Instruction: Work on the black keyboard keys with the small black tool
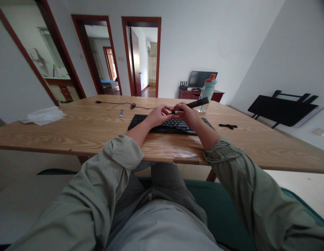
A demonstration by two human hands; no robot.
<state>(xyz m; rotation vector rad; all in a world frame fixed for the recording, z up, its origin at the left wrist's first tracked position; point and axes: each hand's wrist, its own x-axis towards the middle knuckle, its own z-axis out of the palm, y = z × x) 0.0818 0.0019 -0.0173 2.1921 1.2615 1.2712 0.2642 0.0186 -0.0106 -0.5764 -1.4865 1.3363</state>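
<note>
Above the black keyboard (pixel 175 126), my right hand (pixel 187 114) is closed round a long black stick-shaped object (pixel 198 103). The thick end of that object points up to the right; its exact kind does not show. My left hand (pixel 159 115) has its fingertips pinched at the small dark tip on the near-left side, close to the right fingers. Both wrists hang over the keyboard, covering some of its keys. A thin black cable (pixel 115 103) with a bundled knot runs along the table behind the hands.
On the wooden table (pixel 80 134) lie a white crumpled sheet (pixel 45 115), a small blue brush-like piece (pixel 121 113) and a black strap-like item (pixel 228 126). A water bottle (pixel 207 93) with a red cap stands behind my right hand. The table's front edge is near my lap.
</note>
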